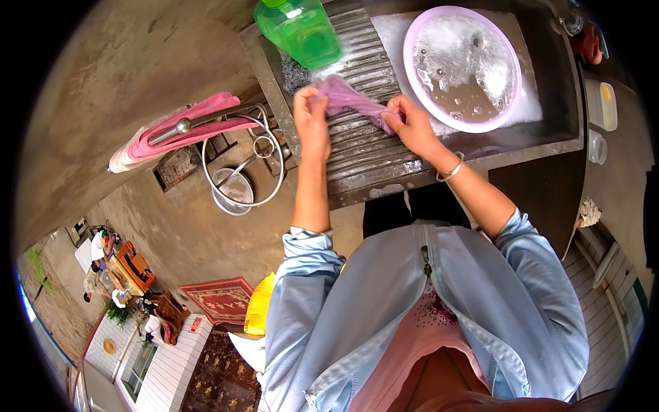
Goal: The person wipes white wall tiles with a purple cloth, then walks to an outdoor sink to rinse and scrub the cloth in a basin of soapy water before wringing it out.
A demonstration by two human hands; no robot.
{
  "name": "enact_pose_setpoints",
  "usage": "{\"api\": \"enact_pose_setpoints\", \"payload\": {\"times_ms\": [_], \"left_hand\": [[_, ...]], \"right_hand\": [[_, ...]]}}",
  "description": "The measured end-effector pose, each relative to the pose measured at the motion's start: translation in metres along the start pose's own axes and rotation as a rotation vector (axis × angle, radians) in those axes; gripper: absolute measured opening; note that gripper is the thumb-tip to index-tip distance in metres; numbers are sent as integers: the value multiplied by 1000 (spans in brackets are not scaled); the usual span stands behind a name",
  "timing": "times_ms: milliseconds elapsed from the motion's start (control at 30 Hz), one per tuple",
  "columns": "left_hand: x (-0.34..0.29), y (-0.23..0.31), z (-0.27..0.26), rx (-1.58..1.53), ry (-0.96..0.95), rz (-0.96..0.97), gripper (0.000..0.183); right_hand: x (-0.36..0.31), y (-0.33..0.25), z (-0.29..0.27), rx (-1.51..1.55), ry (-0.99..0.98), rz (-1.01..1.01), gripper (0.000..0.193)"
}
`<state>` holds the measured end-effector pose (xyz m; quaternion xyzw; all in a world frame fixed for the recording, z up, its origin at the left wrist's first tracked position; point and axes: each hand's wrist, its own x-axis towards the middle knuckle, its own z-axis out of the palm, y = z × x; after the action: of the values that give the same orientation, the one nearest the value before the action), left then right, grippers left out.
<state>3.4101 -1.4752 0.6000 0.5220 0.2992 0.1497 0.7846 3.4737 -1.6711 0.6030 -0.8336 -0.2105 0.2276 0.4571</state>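
Purple cloth (pixel 355 101), bunched lengthwise, left end blurred.

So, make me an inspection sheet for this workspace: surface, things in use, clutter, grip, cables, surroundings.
Surface: ribbed washboard, wet.
Things in use: purple cloth above the washboard; lilac-rimmed basin of foamy water to its right.
Clutter: green bottle at the washboard's upper left.
Grip: left hand and right hand each hold the cloth.
Cables: nothing seen.
Surroundings: pink towel on a metal stand, left; people farther off.
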Motion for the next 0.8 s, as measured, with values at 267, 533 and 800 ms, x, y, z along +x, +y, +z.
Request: {"api": "enact_pose_setpoints", "payload": {"times_ms": [267,533,800], "left_hand": [[24,-42,0,1337,74,623,37],[-55,-71,29,1249,-418,531,21],[11,-59,35,1258,2,599,24]], "right_hand": [[-18,-11,23,-456,34,-66,93],[-20,17,30,-714,-170,-207,59],[-13,11,37,-769,-309,-108,63]]}}
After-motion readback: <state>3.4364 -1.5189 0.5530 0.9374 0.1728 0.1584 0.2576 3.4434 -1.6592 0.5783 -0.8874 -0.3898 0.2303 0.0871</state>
